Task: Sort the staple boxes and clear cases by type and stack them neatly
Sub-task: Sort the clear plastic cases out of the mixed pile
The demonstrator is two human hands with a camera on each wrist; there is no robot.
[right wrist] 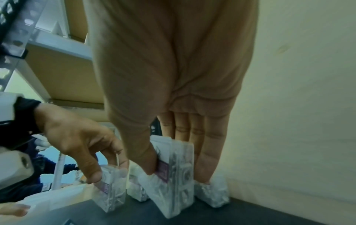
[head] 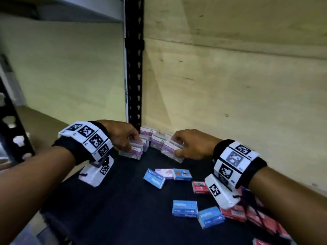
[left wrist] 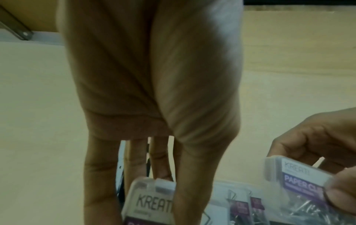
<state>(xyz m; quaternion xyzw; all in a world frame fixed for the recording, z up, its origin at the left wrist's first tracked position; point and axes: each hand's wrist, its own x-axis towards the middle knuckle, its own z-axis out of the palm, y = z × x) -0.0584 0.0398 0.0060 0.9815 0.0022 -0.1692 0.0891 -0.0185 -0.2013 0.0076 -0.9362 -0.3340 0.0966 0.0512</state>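
Observation:
Several clear cases [head: 155,137] of paper clips with purple labels stand in the back corner of the black shelf [head: 115,200]. My left hand [head: 126,138] grips one clear case [head: 131,152] between thumb and fingers; the same left-hand case [left wrist: 150,202] shows in the left wrist view. My right hand [head: 187,144] pinches another clear case [head: 172,151] just right of it, which shows in the right wrist view as a case [right wrist: 175,179] tilted on edge. Blue staple boxes [head: 184,208] and red staple boxes [head: 200,187] lie loose nearer me.
A black perforated upright [head: 134,68] rises at the back corner, against a plywood wall [head: 230,76]. More red boxes [head: 261,220] pile up under my right forearm. A pale pink box [head: 163,173] lies between two blue ones. An upper shelf [head: 70,9] hangs overhead.

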